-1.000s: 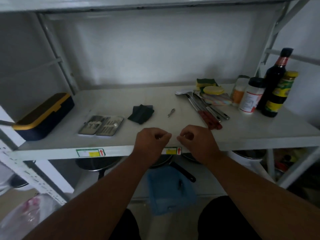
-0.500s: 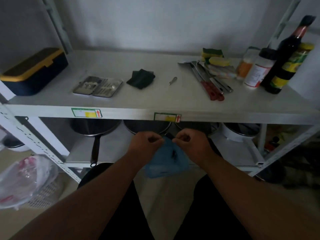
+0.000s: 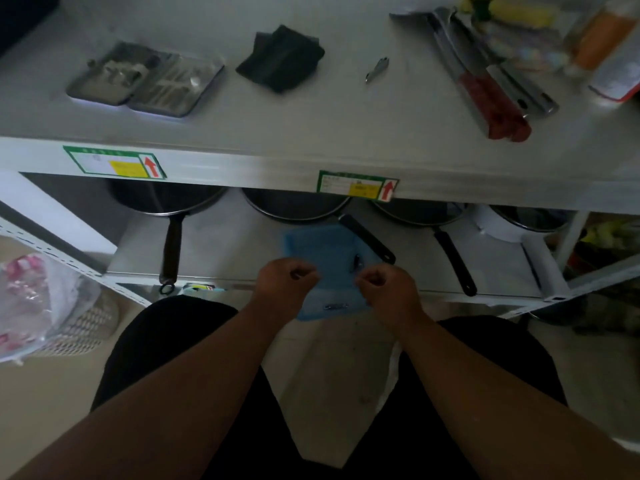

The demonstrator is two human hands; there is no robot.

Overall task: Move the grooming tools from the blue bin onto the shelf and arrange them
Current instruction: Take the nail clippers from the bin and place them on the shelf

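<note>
The blue bin (image 3: pixel 325 251) sits low in front of the lower shelf, with a small dark tool (image 3: pixel 356 263) lying inside it. My left hand (image 3: pixel 285 280) and my right hand (image 3: pixel 388 289) hover over the bin's near side, both curled into fists with nothing visible in them. On the white shelf (image 3: pixel 311 133) above lie an open metal grooming case (image 3: pixel 145 79), a black pouch (image 3: pixel 280 58) and a small nail clipper (image 3: pixel 376 69).
Red-handled knives (image 3: pixel 485 95) and bottles (image 3: pixel 609 46) fill the shelf's right end. Pans (image 3: pixel 166 202) with long handles and a white pot (image 3: pixel 502 226) stand on the lower shelf. A basket with a plastic bag (image 3: pixel 41 306) is at the left on the floor.
Both hands came down from the shelf's front edge to just above the blue bin, staying curled. My view tilted down and moved closer.
</note>
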